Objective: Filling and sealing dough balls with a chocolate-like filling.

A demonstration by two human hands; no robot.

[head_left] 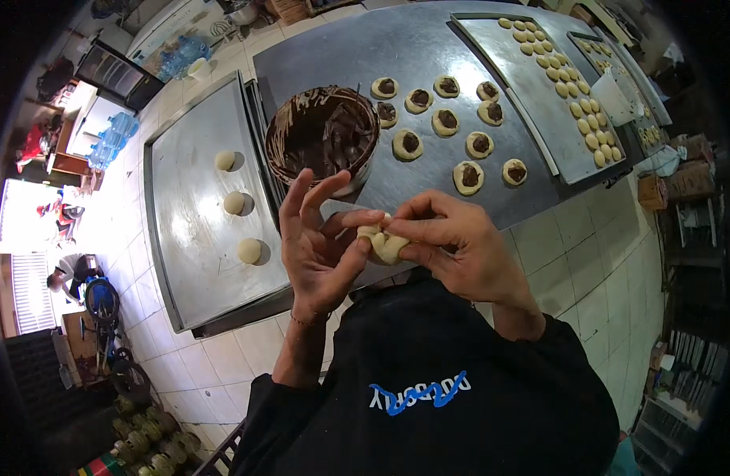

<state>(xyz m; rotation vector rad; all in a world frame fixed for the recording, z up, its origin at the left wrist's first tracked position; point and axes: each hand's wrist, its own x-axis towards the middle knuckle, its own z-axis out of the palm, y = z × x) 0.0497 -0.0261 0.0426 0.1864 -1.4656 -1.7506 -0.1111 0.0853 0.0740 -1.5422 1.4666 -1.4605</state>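
Between my two hands is a small piece of pale dough, its edges gathered and folded upward. My left hand pinches its left side with thumb and index finger, the other fingers raised. With thumb and fingertips, my right hand pinches the dough's top and right side. Just beyond my left hand stands a bucket of dark chocolate filling, its inner wall smeared. Several flattened dough rounds, each topped with a dark dollop, lie on the metal table to the right of the bucket.
Three smooth dough balls sit apart on a metal tray at the left. A long tray at the right holds rows of small dough pieces, with a white container beside it. A person is near a bicycle far left.
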